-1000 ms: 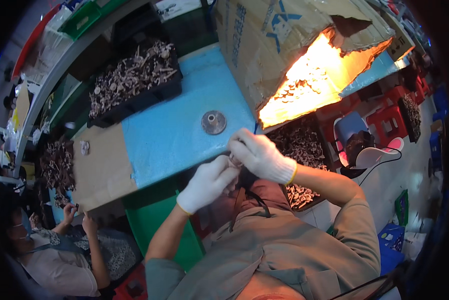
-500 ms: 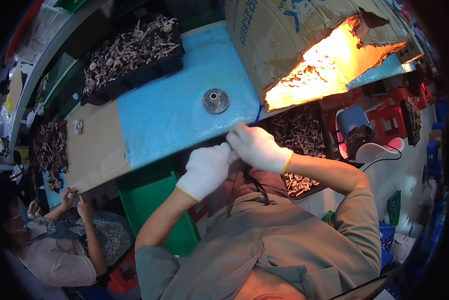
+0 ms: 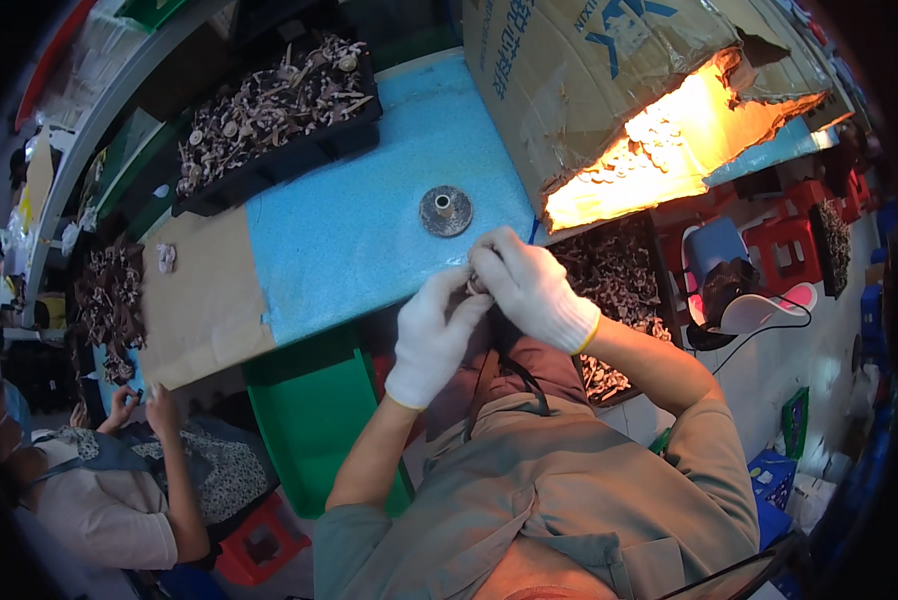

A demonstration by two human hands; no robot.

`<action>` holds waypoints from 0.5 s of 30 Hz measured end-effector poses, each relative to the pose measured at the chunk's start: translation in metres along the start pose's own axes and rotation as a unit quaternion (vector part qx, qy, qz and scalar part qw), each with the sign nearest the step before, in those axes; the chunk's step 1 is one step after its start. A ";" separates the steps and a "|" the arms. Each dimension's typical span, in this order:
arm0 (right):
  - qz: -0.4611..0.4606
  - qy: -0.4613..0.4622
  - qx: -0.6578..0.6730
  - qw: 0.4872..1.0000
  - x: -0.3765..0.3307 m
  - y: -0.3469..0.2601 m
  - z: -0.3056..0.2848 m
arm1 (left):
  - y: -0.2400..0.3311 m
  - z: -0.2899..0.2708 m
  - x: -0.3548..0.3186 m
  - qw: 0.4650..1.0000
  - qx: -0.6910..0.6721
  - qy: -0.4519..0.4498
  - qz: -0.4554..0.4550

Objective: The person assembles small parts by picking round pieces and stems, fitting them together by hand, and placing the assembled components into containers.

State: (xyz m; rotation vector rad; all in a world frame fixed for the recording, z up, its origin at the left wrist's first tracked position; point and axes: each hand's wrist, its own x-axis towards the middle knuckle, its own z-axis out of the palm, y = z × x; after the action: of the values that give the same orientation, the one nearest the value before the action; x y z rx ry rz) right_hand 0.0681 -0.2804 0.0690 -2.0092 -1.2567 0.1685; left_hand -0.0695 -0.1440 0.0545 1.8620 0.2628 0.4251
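Observation:
Both my hands wear white knitted gloves with yellow cuffs and meet at the table's front edge. My left hand [image 3: 429, 343] pinches a small brownish piece [image 3: 477, 286] between thumb and fingers. My right hand [image 3: 531, 292] closes on the same piece from the other side; most of it is hidden by the fingertips, so its exact kind cannot be made out. Just beyond them, a round grey metal disc with a short hollow post [image 3: 457, 218] stands on the blue table cover [image 3: 369, 225].
A black tray [image 3: 299, 158] heaped with small brown parts sits at the back left. To the right, a torn cardboard box [image 3: 559, 90] glows orange inside. A green bin [image 3: 304, 430] lies below the table edge. At the left, a co-worker [image 3: 119, 490] handles something small.
My left hand has turned and its fingers now point more upward, showing the small piece between both hands. My right hand has shifted slightly. The whole view has moved a little.

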 end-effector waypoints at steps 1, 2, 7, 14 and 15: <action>0.038 -0.009 0.045 0.998 0.003 -0.002 -0.001 | -0.004 0.000 0.000 1.000 0.001 0.000 0.000; 0.079 -0.014 0.090 0.993 0.004 -0.006 -0.002 | -0.008 0.000 0.001 0.992 0.080 0.029 0.097; 0.283 -0.056 0.232 0.929 0.003 -0.027 -0.007 | -0.009 -0.002 -0.006 0.968 0.141 0.048 0.200; 0.438 -0.210 0.479 0.732 0.011 0.002 -0.001 | -0.009 -0.032 0.018 0.924 0.286 -0.105 0.233; 0.432 -0.208 0.478 0.736 0.009 0.000 -0.004 | -0.008 -0.040 0.028 0.936 0.258 -0.149 0.189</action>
State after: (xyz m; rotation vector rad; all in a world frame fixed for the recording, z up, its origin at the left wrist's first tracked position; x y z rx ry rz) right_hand 0.0741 -0.2750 0.0738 -1.4316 -0.1631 1.4576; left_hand -0.0603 -0.0963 0.0629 2.4754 -0.2209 0.3442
